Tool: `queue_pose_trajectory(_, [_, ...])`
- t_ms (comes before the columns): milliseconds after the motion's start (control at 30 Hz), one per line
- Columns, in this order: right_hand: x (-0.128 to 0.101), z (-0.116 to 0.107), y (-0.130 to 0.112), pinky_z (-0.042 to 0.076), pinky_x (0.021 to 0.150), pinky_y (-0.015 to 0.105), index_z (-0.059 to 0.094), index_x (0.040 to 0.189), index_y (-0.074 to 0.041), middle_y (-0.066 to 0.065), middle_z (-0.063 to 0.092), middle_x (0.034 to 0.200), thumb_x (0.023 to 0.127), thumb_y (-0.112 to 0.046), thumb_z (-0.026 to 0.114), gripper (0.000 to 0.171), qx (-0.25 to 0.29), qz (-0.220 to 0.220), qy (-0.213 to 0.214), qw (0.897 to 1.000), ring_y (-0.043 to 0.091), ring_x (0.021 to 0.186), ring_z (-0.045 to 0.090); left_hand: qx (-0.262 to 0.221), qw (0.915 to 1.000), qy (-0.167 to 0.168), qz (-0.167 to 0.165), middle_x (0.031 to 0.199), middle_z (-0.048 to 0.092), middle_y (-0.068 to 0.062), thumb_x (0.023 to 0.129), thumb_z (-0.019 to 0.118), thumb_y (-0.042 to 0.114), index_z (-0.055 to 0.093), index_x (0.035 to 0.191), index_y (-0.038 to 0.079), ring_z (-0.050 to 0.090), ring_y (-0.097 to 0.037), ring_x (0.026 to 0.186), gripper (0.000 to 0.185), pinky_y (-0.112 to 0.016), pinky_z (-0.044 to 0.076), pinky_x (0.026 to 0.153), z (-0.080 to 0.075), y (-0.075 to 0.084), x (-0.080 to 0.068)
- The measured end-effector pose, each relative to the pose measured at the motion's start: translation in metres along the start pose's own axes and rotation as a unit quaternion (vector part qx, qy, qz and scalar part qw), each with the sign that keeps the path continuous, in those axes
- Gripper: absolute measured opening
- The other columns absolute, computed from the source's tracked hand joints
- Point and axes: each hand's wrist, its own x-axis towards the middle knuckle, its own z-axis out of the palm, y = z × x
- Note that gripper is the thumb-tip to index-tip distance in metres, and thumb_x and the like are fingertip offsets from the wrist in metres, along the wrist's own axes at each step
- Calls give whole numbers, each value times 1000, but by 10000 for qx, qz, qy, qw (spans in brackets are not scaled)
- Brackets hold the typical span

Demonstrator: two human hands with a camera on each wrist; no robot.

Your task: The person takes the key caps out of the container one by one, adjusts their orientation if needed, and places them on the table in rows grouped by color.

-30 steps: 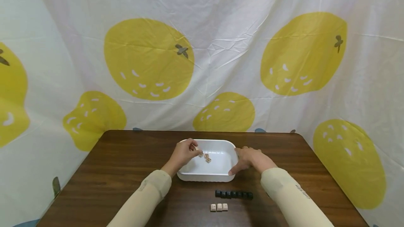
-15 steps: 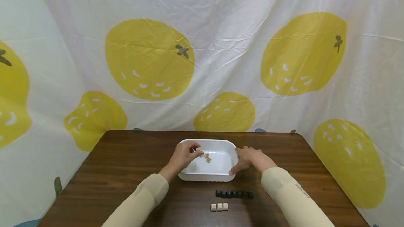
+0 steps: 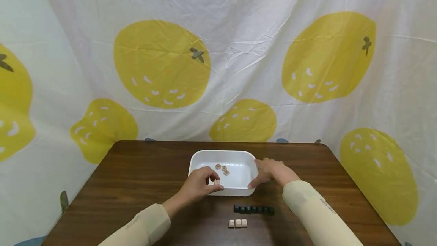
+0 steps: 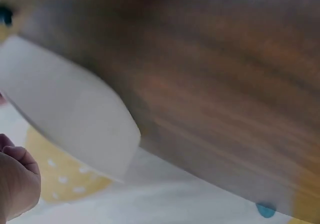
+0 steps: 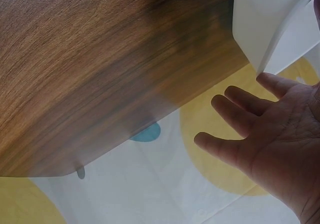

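My left hand (image 3: 197, 183) pinches a beige keycap (image 3: 217, 182) between thumb and fingers, over the near side of a white tray (image 3: 242, 191). Inside the tray lie three loose beige keycaps, one of them the keycap (image 3: 226, 172) nearest the front. My right hand (image 3: 273, 172) rests against the tray's right end, thumb at the front corner and index finger on the rim farther back. In the right wrist view the other fingers of that right hand (image 5: 280, 129) spread out straight, off the tray. The left wrist view shows only part of the left hand (image 4: 19, 179).
In front of the tray a row of several black keycaps (image 3: 254, 210) lies on the brown wooden table (image 3: 143, 174). Nearer still, three beige keycaps (image 3: 238, 223) stand side by side. Behind the table hangs a white cloth (image 3: 239, 67) with yellow fruit prints.
From among the keycaps in the tray, my left hand has drawn back toward the tray's near rim with a beige keycap. The right hand has stayed on the tray's right end.
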Motion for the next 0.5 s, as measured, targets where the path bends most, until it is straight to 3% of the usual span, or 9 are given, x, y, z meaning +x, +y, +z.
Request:
queue_pose_trajectory(133, [1,-1,0,26,103,71,37,151,-2,28,45,141,71,-56,83,106,-44,6,-19,10000,48,131,42,-3,9979,-643,101,77,60,9,74,88,22,70,84,12,55,-7,69,23,-19,45,64,6,3,-20])
queue_pose_trajectory(300, [3,-1,0,25,103,72,38,150,-2,29,45,141,70,-56,83,107,-86,17,-12,10000,49,130,42,210,9886,-1490,27,74,57,16,74,89,26,68,81,16,50,2,69,24,-16,43,64,18,1,-38])
queue_pose_trajectory(500, [3,1,1,24,103,73,39,150,-2,29,46,140,70,-56,84,107,-52,-1,17,10000,49,130,42,814,9771,-1964,-7,71,49,19,72,88,40,66,79,22,45,4,65,29,-13,37,57,30,0,-47])
